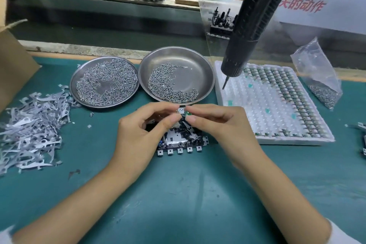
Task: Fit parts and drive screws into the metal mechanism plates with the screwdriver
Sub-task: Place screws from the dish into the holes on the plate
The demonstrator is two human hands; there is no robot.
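Observation:
A metal mechanism plate (181,141) with black parts lies on the green mat at centre. My left hand (142,125) hovers over its far left part, thumb and fingers pinching a tiny screw (177,111). Over the plate's far right part, my right hand (215,123) pinches a small green part (186,113). The fingertips of both hands nearly meet. A black electric screwdriver (251,24) hangs free at upper right, its bit pointing down above the white tray; neither hand touches it.
Two steel dishes of screws (105,83) (176,74) sit behind the plate. A white foam tray (271,105) with green parts lies to the right, a plastic bag of screws (318,77) beyond it. A heap of grey metal levers (33,127) lies left.

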